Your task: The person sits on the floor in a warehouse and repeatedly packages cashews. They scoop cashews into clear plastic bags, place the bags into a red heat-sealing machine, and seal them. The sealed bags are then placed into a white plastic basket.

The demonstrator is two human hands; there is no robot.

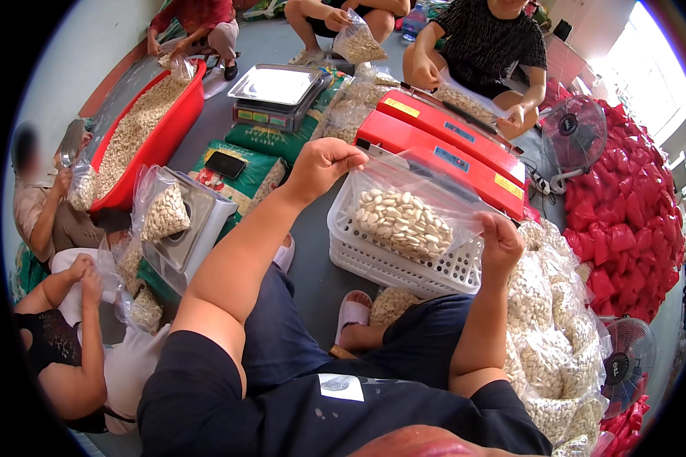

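Pinching a clear bag of white beans by its top corners with left hand and right hand.
Holding it over the white basket, stretching its top edge roughly parallel to the nearer red machine.

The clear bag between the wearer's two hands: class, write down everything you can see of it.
The clear bag looks like thin, see-through plastic film, creased near the hands. Flat, pale beans lie bunched inside it, with film showing around them. The left hand grips one corner and the right hand the opposite side, so the bag is stretched between them, slanting down toward the right hand. It is over a white basket; whether it is sealed or touches the basket is unclear.
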